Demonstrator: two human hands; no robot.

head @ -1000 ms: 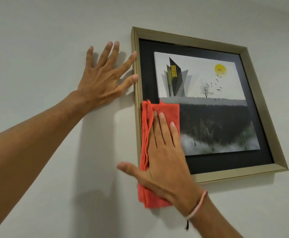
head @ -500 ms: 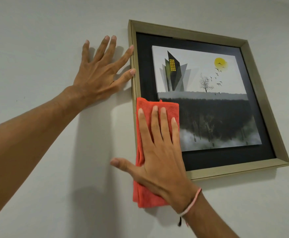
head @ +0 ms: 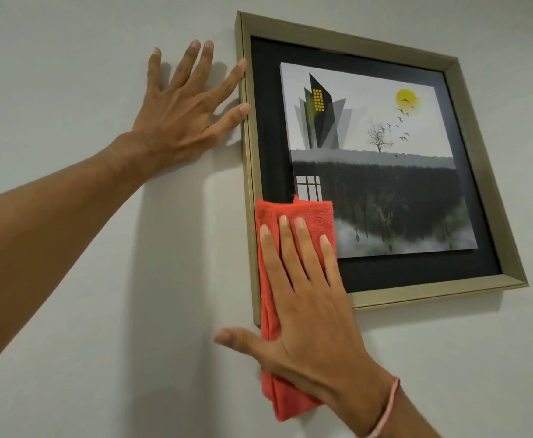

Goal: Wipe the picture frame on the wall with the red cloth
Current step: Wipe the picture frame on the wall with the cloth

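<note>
A gold-edged picture frame (head: 347,36) hangs on the white wall, with a black mat and a print of a dark building, a yellow sun and birds. My right hand (head: 309,314) lies flat on the folded red cloth (head: 314,216) and presses it against the frame's lower left corner; the cloth's lower end hangs below the frame over the wall. My left hand (head: 183,112) rests flat on the wall with fingers spread, its thumb and index fingertip touching the frame's left edge.
The plain white wall (head: 69,74) surrounds the frame on all sides. A thin pink band (head: 388,406) circles my right wrist.
My right hand and the cloth have slid down over the frame's lower left part, uncovering a window reflection on the glass. My left hand has stayed on the wall by the frame's left edge.
</note>
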